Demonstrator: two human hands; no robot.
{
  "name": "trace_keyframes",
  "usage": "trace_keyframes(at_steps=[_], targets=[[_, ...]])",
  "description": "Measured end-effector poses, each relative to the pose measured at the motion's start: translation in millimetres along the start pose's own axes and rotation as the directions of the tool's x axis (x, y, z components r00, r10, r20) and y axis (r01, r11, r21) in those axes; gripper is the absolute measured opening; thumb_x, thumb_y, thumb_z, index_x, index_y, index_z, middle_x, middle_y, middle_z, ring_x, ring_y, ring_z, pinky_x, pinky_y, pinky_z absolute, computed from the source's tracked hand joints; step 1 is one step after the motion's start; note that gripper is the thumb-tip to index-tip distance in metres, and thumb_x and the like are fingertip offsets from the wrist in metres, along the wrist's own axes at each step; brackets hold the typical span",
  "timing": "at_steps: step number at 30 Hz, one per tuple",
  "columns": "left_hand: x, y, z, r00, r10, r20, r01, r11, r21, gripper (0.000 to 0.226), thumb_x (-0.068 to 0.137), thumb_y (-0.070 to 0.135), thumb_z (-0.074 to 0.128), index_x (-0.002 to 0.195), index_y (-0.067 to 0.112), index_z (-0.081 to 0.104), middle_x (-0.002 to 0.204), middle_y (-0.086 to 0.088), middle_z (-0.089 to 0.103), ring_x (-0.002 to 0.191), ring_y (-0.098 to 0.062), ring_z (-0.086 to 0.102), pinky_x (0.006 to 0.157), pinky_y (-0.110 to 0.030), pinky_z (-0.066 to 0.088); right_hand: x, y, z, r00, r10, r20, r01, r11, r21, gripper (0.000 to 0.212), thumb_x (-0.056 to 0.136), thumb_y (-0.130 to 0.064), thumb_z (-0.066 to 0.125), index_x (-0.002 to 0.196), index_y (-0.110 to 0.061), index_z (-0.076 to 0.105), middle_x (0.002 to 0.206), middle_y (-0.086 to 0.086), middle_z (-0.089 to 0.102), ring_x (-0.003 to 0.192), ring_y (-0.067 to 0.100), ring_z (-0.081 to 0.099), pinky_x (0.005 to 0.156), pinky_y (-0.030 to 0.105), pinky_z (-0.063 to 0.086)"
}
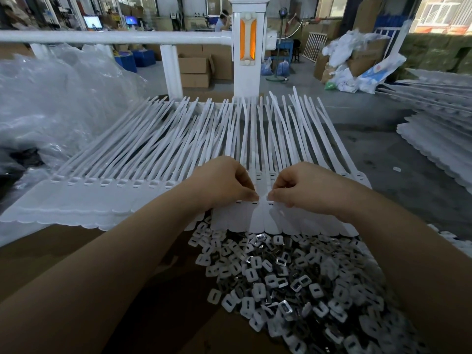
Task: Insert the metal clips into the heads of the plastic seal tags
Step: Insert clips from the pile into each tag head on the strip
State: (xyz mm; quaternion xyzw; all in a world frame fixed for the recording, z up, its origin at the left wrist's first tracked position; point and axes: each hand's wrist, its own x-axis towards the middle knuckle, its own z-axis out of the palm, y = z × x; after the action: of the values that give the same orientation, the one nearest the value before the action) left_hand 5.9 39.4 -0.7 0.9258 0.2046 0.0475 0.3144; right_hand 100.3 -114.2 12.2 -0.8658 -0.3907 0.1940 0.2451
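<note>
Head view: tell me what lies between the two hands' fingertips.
Between the left hand and right hand, the head view shows only a narrow strip of a white seal tag; the fingertips stay apart.

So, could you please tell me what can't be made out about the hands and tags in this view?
- Head view: whether the left hand or right hand pinches a clip; the curled fingers hide it.
- Head view: the tag heads under both hands; the knuckles cover them.
- Head view: the pile of metal clips is cut off by the bottom edge.
</note>
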Motion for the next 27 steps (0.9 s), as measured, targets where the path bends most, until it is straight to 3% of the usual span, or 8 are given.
trace_keyframes(at_steps=[3,8,11,13,17,22,27], targets=[[2,-5,-6,1.0,0.0,0.01,0.001,0.996,-0.093,0.007,0.085,0.026,0.075,0.077,0.027,0.074,0.078,0.01,0.071,0.074,-0.005,0.065,0.061,-0.02,0.047,0,0,0,1.0,-0.002,0.005,0.002,1.0,0.01,0.015,0.089,-0.034,0.066,0.085,-0.019,0.067,0.083,0.0,0.07,0.084,0.02,0.067,0.084,0.045,0.057],[3,-7,-10,0.998,0.025,0.06,-0.019,0.994,-0.107,0.008,0.082,0.023,0.078,0.076,0.027,0.074,0.071,0.015,0.071,0.065,0.004,0.064,0.061,-0.018,0.043,0,2,-1,0.999,-0.037,0.015,0.037,0.999,0.034,0.007,0.085,-0.03,0.071,0.083,-0.023,0.069,0.082,-0.003,0.07,0.08,0.015,0.067,0.08,0.041,0.058],[3,-9,-9,0.997,0.04,0.073,-0.033,0.996,-0.084,0.007,0.081,0.024,0.078,0.077,0.028,0.074,0.072,0.016,0.071,0.066,0.006,0.063,0.061,-0.017,0.043,-2,1,-2,0.985,-0.161,0.061,0.158,0.986,0.058,0.005,0.08,-0.027,0.076,0.08,-0.029,0.071,0.073,-0.009,0.067,0.068,0.004,0.063,0.067,0.032,0.053],[3,-10,-9,0.996,0.046,0.075,-0.04,0.996,-0.085,0.004,0.083,0.027,0.076,0.08,0.028,0.074,0.074,0.015,0.072,0.069,0.006,0.064,0.063,-0.018,0.043,-5,-4,-1,0.946,-0.288,0.15,0.281,0.957,0.071,0.007,0.078,-0.028,0.078,0.081,-0.032,0.072,0.074,-0.009,0.066,0.064,-0.001,0.058,0.065,0.025,0.05],[2,-11,-11,0.995,0.057,0.077,-0.049,0.993,-0.106,0.007,0.086,0.025,0.072,0.08,0.027,0.074,0.074,0.013,0.071,0.073,-0.001,0.064,0.066,-0.022,0.044,-10,-21,3,0.834,-0.454,0.315,0.47,0.882,0.027,0.011,0.079,-0.028,0.078,0.085,-0.037,0.074,0.083,-0.016,0.066,0.072,-0.004,0.059,0.068,0.013,0.047],[3,-12,-9,0.995,0.057,0.08,-0.048,0.993,-0.112,0.008,0.085,0.026,0.074,0.078,0.025,0.074,0.071,0.01,0.071,0.07,-0.004,0.064,0.065,-0.024,0.046,-13,-27,10,0.805,-0.443,0.395,0.502,0.863,-0.055,0.017,0.079,-0.028,0.078,0.093,-0.036,0.074,0.079,-0.019,0.064,0.068,-0.008,0.056,0.064,0.006,0.042],[4,-12,-9,0.995,0.059,0.082,-0.05,0.992,-0.116,0.007,0.085,0.026,0.074,0.078,0.025,0.074,0.073,0.008,0.072,0.07,-0.005,0.064,0.066,-0.024,0.048,-15,-29,11,0.807,-0.417,0.418,0.5,0.859,-0.11,0.019,0.081,-0.028,0.076,0.096,-0.04,0.074,0.081,-0.013,0.066,0.072,-0.001,0.058,0.067,0.013,0.046]])
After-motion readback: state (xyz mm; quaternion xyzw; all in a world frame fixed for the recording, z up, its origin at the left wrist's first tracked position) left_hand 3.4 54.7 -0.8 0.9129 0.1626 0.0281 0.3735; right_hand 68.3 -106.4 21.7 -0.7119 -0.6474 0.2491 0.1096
